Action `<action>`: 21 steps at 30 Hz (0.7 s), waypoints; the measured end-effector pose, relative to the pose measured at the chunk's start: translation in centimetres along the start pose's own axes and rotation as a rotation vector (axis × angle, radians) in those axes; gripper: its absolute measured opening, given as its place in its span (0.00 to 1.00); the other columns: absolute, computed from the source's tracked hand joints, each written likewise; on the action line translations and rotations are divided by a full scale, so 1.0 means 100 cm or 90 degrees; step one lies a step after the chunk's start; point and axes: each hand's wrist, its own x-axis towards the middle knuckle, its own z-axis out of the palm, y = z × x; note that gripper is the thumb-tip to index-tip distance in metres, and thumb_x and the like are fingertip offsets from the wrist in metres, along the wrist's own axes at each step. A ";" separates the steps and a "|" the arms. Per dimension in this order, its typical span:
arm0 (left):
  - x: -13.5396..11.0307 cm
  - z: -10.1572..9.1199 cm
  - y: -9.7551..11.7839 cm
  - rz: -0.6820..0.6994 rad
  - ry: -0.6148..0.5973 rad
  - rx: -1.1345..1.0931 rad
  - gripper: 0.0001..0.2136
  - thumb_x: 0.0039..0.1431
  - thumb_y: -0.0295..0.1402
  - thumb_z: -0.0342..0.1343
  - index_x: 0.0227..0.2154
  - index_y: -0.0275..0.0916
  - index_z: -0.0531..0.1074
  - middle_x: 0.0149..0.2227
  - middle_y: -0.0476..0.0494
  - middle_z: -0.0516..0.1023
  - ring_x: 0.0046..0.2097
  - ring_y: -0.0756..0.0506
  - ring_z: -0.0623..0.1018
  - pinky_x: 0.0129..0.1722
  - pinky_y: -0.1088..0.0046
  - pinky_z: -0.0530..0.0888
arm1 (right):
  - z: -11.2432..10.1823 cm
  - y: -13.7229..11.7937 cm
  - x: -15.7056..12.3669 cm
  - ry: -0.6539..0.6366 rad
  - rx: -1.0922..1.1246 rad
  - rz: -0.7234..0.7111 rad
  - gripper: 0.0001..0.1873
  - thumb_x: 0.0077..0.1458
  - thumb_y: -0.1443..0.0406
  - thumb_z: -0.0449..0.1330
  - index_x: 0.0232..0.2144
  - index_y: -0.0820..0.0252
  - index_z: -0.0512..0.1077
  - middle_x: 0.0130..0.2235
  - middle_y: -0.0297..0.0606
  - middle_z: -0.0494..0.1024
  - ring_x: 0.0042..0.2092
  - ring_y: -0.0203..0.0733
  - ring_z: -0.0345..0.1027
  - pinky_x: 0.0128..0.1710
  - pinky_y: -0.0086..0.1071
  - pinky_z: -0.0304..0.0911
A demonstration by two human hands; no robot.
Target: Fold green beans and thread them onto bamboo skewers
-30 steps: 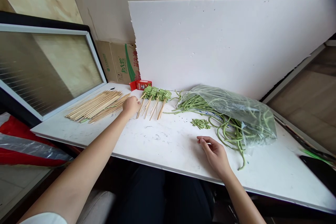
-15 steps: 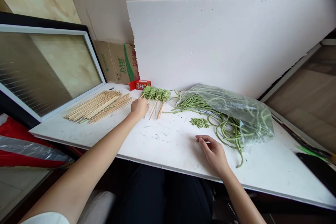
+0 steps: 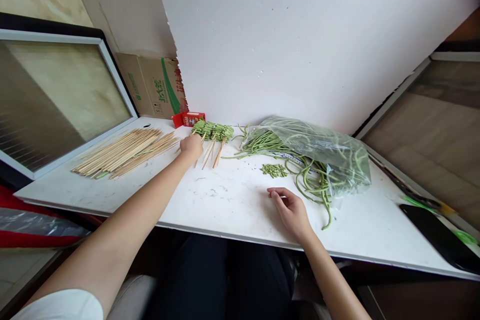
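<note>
My left hand [image 3: 191, 145] reaches far over the white table [image 3: 232, 200] and rests, fingers curled, on the stick ends of the finished bean skewers [image 3: 213, 132]. Whether it grips one is hidden. A pile of bare bamboo skewers [image 3: 125, 151] lies just to its left. My right hand [image 3: 290, 210] lies near the front edge with fingers loosely curled round a thin pale stick. A small heap of cut bean pieces [image 3: 274, 170] sits beyond it. A clear plastic bag of long green beans [image 3: 311, 152] lies to the right, with beans spilling out.
A white foam board [image 3: 300, 55] stands along the back. A small red carton [image 3: 189, 119] and a cardboard box [image 3: 153, 85] sit at the back left. A framed glass panel [image 3: 52, 95] leans on the left. A dark phone [image 3: 438, 237] lies at the right edge.
My left hand slid right from the bare skewer pile to the ends of the finished skewers. The view shifted a little to the right. My right hand stayed where it was.
</note>
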 end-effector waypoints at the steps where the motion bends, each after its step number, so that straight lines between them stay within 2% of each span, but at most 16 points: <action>1: 0.001 -0.001 -0.001 -0.012 0.002 0.004 0.20 0.56 0.30 0.64 0.52 0.32 0.78 0.54 0.21 0.80 0.56 0.28 0.81 0.52 0.58 0.78 | 0.000 0.000 0.000 -0.001 -0.003 -0.002 0.27 0.64 0.43 0.59 0.46 0.59 0.81 0.42 0.46 0.84 0.33 0.44 0.72 0.37 0.37 0.67; 8: 0.009 -0.010 -0.009 -0.054 -0.008 -0.004 0.22 0.51 0.31 0.68 0.50 0.34 0.78 0.49 0.25 0.83 0.50 0.31 0.83 0.45 0.62 0.79 | 0.000 0.001 0.001 -0.003 -0.014 -0.014 0.26 0.65 0.44 0.59 0.45 0.59 0.82 0.40 0.44 0.84 0.31 0.41 0.69 0.33 0.35 0.65; 14: 0.009 -0.007 -0.011 -0.042 -0.010 -0.014 0.26 0.50 0.38 0.70 0.52 0.34 0.76 0.53 0.24 0.81 0.54 0.29 0.82 0.48 0.60 0.79 | 0.000 0.002 0.001 -0.009 -0.019 -0.012 0.25 0.65 0.45 0.59 0.46 0.58 0.82 0.40 0.43 0.84 0.31 0.41 0.68 0.33 0.35 0.64; 18: 0.011 -0.004 -0.010 -0.048 -0.012 -0.012 0.25 0.48 0.32 0.69 0.51 0.34 0.77 0.53 0.23 0.81 0.54 0.29 0.81 0.48 0.60 0.79 | 0.001 0.001 0.000 -0.011 -0.019 -0.008 0.25 0.65 0.45 0.59 0.46 0.58 0.81 0.41 0.43 0.84 0.31 0.41 0.67 0.34 0.36 0.64; 21: 0.013 -0.005 -0.012 -0.057 -0.029 -0.015 0.23 0.43 0.28 0.70 0.47 0.34 0.79 0.48 0.25 0.84 0.50 0.30 0.83 0.44 0.62 0.80 | 0.001 0.001 0.000 -0.012 -0.016 -0.008 0.25 0.65 0.46 0.59 0.46 0.58 0.81 0.41 0.44 0.83 0.32 0.42 0.68 0.35 0.36 0.65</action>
